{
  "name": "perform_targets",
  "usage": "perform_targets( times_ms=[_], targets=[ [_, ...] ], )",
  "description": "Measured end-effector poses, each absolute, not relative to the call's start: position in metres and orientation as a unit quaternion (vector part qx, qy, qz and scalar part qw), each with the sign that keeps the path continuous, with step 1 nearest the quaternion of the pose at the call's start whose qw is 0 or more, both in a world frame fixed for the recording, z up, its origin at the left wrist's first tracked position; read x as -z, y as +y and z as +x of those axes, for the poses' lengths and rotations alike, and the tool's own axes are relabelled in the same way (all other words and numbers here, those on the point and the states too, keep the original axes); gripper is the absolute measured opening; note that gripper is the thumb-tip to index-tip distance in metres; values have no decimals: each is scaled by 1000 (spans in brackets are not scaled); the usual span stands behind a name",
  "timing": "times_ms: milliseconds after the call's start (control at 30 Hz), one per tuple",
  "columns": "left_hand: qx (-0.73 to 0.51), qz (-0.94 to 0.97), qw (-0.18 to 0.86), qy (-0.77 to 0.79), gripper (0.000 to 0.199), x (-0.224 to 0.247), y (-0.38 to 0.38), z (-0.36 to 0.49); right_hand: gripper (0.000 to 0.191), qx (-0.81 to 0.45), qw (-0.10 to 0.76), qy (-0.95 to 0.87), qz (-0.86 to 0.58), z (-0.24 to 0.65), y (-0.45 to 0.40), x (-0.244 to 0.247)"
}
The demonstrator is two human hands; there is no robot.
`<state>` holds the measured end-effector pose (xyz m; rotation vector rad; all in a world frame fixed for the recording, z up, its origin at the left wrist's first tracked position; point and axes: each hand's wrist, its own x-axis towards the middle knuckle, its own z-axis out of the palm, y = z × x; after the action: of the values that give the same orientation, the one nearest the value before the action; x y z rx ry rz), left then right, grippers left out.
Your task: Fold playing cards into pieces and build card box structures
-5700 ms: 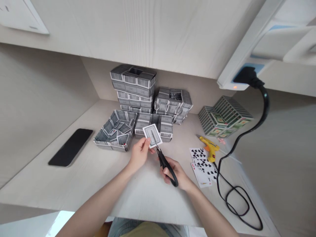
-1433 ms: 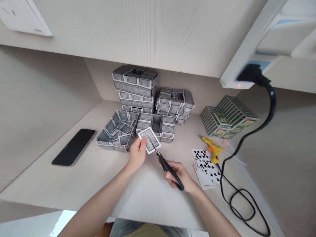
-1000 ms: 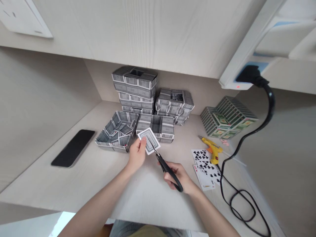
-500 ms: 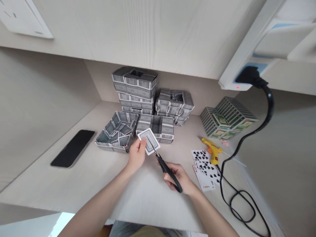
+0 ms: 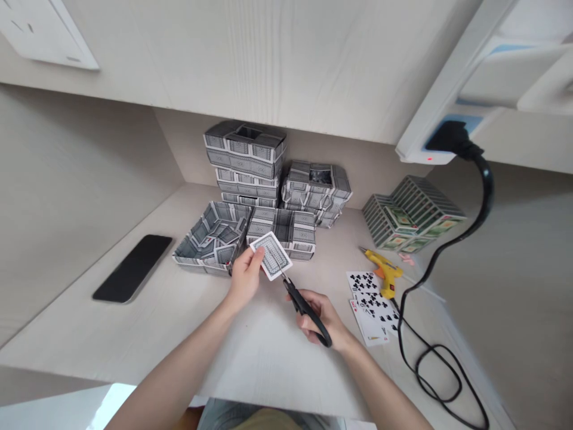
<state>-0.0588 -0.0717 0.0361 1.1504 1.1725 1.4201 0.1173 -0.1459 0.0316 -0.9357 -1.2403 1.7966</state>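
Between thumb and fingers, my left hand pinches a playing card, its patterned grey back facing up. My right hand is wrapped round the handles of black scissors. The scissor blades reach into the card from its lower right edge, near the middle of the pattern. Just behind the card stands a box made of cards with a gap in its top. Left of it, an open tray of cards holds several loose cut pieces. My fingers hide part of the scissor handles.
Stacked card boxes and a shorter stack stand at the back. At right are green card packs, a yellow glue gun, loose playing cards and a looping black cable. A phone lies left.
The card has shifted very slightly to the right, and my left thumb sits a little higher on it. The scissors stay in the card, with hardly any movement.
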Motion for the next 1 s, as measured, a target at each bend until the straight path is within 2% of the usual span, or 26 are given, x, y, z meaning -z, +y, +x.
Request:
perform_targets(
  times_ms=[333,1000],
  targets=[
    [-551,478,494,473,28,-39,-77,-53,61,-696,382,-477,-377,117,-146,-35],
    [-549,499,482,466,24,-39,-76,-55,53,-709,373,-452,-392,117,-144,-29]
  ],
)
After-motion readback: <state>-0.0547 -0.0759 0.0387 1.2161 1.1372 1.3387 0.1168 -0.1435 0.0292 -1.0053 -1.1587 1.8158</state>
